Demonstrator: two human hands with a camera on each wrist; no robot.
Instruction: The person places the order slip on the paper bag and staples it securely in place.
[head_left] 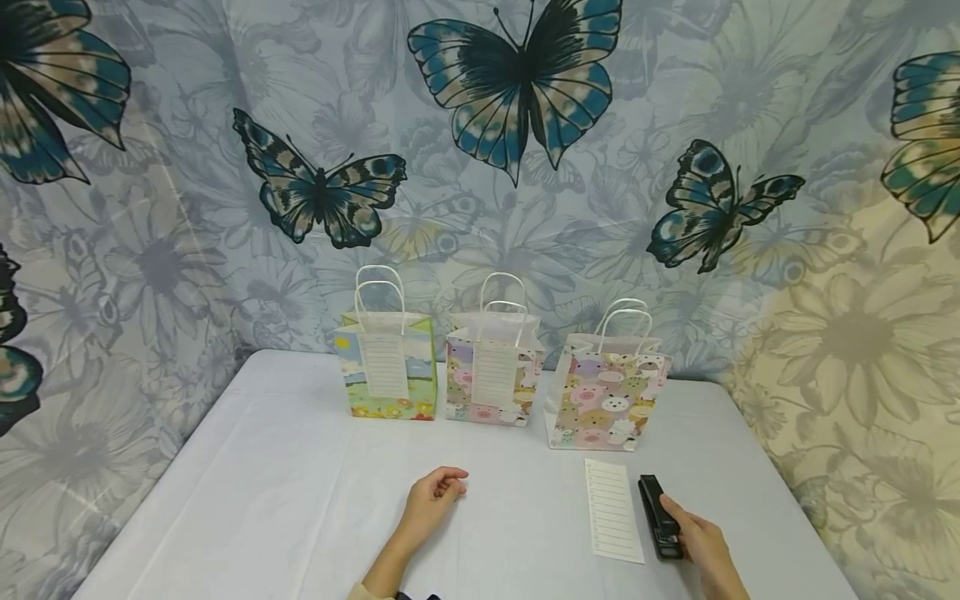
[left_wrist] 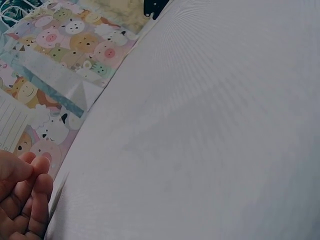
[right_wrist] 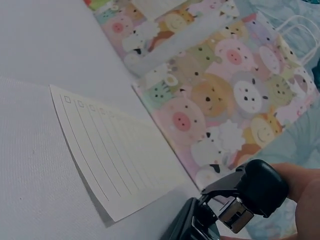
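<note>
My right hand [head_left: 703, 543] grips a black stapler [head_left: 657, 512] at the right front of the table. In the right wrist view the stapler [right_wrist: 264, 187] shows its metal nose, with its arm and base spread apart. Left of it a lined paper slip [head_left: 613, 510] with small checkboxes lies on the table. Behind the slip stands a paper gift bag with animal faces [head_left: 603, 400] and white handles. My left hand [head_left: 433, 495] holds nothing near the table's middle, its fingers [left_wrist: 41, 192] loosely curled.
Two more gift bags stand at the back: a second animal-print bag [head_left: 459, 375] in the middle and a green and blue bag [head_left: 422, 367] at left. Each has a lined slip on its front. A butterfly-print cloth [head_left: 525, 225] hangs behind the white table [head_left: 262, 467].
</note>
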